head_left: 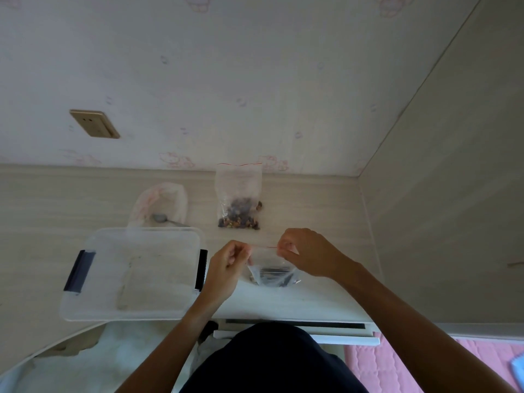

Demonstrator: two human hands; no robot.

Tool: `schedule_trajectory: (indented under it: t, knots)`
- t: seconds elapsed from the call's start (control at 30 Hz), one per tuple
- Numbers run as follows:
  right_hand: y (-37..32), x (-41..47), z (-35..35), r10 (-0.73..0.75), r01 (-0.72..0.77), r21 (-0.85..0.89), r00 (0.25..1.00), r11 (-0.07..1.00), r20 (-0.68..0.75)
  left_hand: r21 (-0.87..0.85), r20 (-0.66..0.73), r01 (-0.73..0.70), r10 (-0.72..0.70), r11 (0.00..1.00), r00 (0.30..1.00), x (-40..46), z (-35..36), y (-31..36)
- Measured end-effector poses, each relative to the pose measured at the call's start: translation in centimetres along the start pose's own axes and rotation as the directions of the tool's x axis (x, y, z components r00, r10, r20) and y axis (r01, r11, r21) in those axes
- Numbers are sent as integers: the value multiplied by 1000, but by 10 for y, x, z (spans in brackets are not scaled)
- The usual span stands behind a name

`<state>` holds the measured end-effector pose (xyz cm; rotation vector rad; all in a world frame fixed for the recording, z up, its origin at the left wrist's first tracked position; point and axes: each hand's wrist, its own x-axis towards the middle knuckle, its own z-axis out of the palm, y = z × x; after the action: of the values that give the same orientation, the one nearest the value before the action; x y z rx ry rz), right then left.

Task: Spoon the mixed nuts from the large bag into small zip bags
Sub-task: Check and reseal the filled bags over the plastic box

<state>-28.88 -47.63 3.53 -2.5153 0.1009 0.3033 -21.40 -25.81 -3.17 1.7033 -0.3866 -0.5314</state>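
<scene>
A small clear zip bag with a red seal line hangs just above the desk, dark nuts in its bottom. My left hand pinches the left end of its top edge and my right hand pinches the right end. Farther back, a second small zip bag leans against the wall with mixed nuts in its lower part. To its left lies the crumpled large bag with a metal spoon resting at its mouth.
A clear plastic storage box with dark latches sits left of my hands on the pale wooden desk. A cabinet side wall bounds the desk on the right. A wall socket is at upper left.
</scene>
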Motion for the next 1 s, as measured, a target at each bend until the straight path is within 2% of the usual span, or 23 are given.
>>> schedule_trajectory:
  t: [0.17, 0.3, 0.4, 0.63, 0.73, 0.87, 0.93, 1.0]
  knots:
    - [7, -7, 1, -38, 37, 79, 999, 996, 4, 60, 130, 10, -18, 998, 991, -1, 0, 7]
    - [4, -6, 3, -67, 66, 105, 998, 992, 6, 99, 120, 4, -16, 995, 993, 10, 6, 15]
    - [9, -6, 4, -36, 34, 148, 999, 988, 5, 53, 137, 30, -37, 998, 990, 13, 7, 20]
    - [32, -19, 1, 72, -61, 227, 997, 972, -41, 149, 164, -8, -17, 989, 986, 18, -2, 15]
    - [36, -23, 2, 73, -62, 205, 996, 977, -49, 247, 226, -75, 18, 966, 974, 19, -3, 16]
    - [32, -22, 7, 8, 4, 207, 998, 978, -56, 465, 285, -256, 130, 847, 950, 25, 6, 33]
    - [30, -21, 8, -6, 19, 206, 998, 978, -63, 440, 352, -297, 141, 847, 925, 28, 16, 42]
    - [30, -21, 10, -15, 30, 207, 997, 978, -73, 374, 413, -280, 111, 884, 904, 33, 23, 47]
